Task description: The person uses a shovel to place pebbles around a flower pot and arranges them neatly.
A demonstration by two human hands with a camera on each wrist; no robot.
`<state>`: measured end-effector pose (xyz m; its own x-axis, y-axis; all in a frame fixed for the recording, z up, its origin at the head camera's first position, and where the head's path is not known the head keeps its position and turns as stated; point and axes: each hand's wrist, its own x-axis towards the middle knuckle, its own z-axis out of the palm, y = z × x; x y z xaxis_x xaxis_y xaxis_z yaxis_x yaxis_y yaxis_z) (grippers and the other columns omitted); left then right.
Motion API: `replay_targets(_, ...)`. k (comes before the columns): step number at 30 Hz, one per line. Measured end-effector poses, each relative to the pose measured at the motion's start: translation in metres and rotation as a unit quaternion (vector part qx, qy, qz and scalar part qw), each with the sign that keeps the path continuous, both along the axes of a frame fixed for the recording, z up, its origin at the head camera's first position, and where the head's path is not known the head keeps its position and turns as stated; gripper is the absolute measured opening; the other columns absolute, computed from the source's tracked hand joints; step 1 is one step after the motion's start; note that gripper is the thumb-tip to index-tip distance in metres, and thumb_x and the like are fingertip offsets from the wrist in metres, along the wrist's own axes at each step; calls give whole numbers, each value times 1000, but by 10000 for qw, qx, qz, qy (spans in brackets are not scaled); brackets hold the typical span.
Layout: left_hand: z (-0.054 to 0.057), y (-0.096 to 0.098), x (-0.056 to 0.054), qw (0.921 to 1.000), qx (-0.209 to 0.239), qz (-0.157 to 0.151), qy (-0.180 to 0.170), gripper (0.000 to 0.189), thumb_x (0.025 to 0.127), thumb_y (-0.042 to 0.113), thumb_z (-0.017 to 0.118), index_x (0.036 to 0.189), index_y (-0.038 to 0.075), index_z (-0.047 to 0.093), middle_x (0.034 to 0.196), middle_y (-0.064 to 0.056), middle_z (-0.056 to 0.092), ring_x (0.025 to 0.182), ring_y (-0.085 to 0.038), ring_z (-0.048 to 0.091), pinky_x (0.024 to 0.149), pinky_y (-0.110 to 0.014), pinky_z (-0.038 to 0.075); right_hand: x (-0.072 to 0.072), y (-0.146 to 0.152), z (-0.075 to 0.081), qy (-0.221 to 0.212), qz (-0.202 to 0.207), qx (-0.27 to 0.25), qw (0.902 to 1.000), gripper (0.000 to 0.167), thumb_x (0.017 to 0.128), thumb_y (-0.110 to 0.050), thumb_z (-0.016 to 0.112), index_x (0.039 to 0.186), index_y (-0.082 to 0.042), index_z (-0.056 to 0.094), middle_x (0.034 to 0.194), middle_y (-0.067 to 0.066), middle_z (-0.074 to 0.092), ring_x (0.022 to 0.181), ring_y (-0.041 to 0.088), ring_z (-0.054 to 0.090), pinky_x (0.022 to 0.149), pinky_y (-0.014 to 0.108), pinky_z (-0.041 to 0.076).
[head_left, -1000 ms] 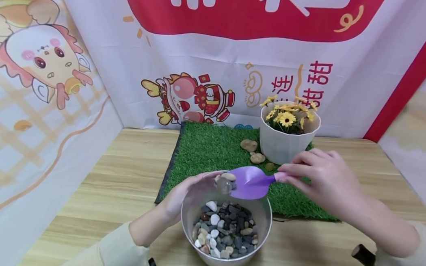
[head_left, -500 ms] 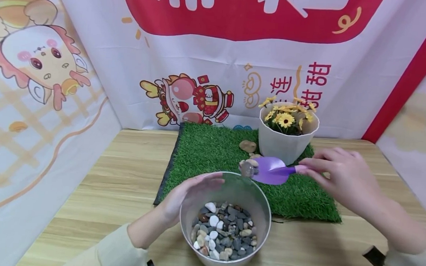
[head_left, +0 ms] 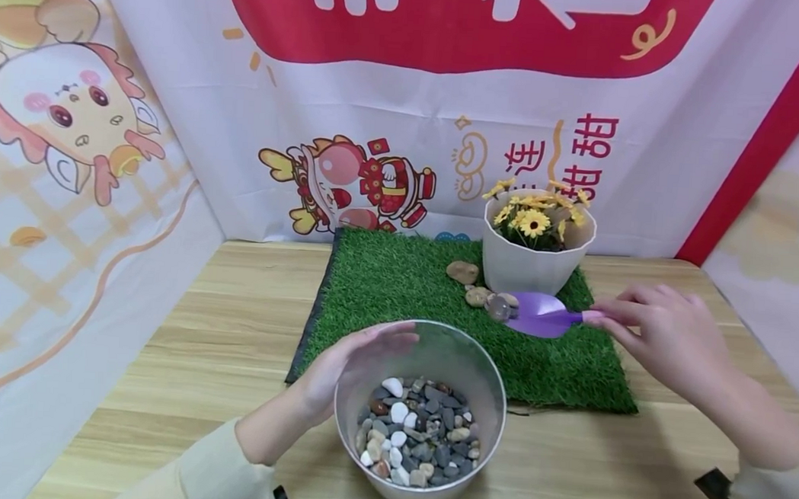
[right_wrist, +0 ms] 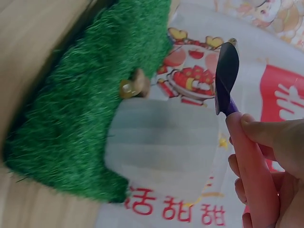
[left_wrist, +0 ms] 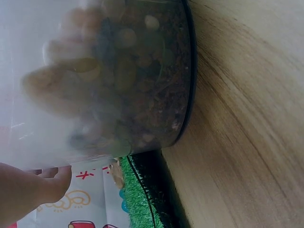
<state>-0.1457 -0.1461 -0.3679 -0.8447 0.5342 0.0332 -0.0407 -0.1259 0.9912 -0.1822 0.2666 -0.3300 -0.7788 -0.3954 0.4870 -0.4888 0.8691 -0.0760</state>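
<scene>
My right hand (head_left: 672, 335) grips the pink handle of a purple toy trowel (head_left: 536, 315), which hovers over the right part of a grass mat. Several pebbles (head_left: 500, 307) lie at the blade's tip. Against the left outer wall of a translucent bucket (head_left: 458, 352) rests my left hand (head_left: 323, 374), its fingers stretched along the far side. Grey, white and tan pebbles (head_left: 422, 434) cover the bucket's bottom. In the right wrist view the trowel's handle (right_wrist: 251, 166) lies within curled fingers. The left wrist view shows stones blurred through the bucket wall (left_wrist: 95, 109).
Behind the trowel, a white flowerpot (head_left: 532, 265) with yellow flowers (head_left: 533, 223) stands on the green grass mat (head_left: 390, 287). Tan stones (head_left: 463, 272) lie to its left. The wooden table (head_left: 181, 343) ends at printed cloth walls (head_left: 436, 99).
My right hand has moved right, carrying the trowel and its pebbles from above the bucket's rim to above the grass mat near the flowerpot. The left hand has stayed on the bucket.
</scene>
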Motion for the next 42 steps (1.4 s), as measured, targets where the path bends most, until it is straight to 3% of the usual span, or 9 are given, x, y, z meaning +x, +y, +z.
replay_targets(8,-1,0,-1,10000,-23,-33,19,58,112,32,26,154,-6,36,154,-23,45,145,-38,38,122,-52,22,-11,15,-21,-712,-531,260,9957,35,97,-41,70,113,-11,80,96,10,72,91,35,65,66,47,40)
replay_targets(15,0,1,-1,10000,3,-61,-13,58,112,33,26,154,-6,35,155,-23,45,146,-37,38,122,-51,23,-23,27,-42,-774,-653,407,9940,32,98,-37,71,111,-10,80,96,13,73,90,38,66,65,49,41)
replay_targets(24,-2,0,1,10000,7,-40,-36,58,112,33,26,154,-6,36,155,-23,45,146,-37,37,123,-52,21,-36,29,-54,-886,-651,653,9918,29,97,-34,71,111,-10,79,96,15,72,89,39,65,66,53,44)
replay_targets(27,-2,0,1,10000,-7,-26,-41,58,112,33,26,154,-6,36,154,-23,45,146,-37,37,123,-52,21,-38,26,-56,-702,-605,716,9931,24,96,-32,73,105,-11,80,89,12,70,83,38,64,63,52,43)
replay_targets(34,-2,0,1,10000,-30,-12,-19,59,112,33,25,155,-5,35,155,-23,45,146,-37,37,123,-52,21,-40,24,-55,218,-425,662,9967,10,87,-21,80,88,-12,79,76,8,64,71,35,58,56,49,39)
replay_targets(39,-1,0,1,10000,-19,-32,-15,58,112,33,25,155,-6,35,155,-23,44,146,-38,37,123,-52,21,-41,32,-55,419,-442,621,9962,9,86,-20,80,84,-12,77,73,7,63,70,34,58,56,51,37)
replay_targets(40,-1,0,1,10000,-12,-31,-26,58,112,33,25,155,-6,35,155,-23,44,146,-38,37,123,-52,21,-41,33,-55,462,-429,597,9962,12,89,-23,78,84,-12,77,73,6,63,70,34,59,56,51,37)
replay_targets(42,0,-1,1,10000,-11,-22,-38,58,112,33,25,155,-6,35,155,-23,44,146,-38,37,123,-52,22,-42,34,-57,670,-338,518,9958,38,101,-42,63,82,-12,77,72,6,62,69,33,58,56,52,37)
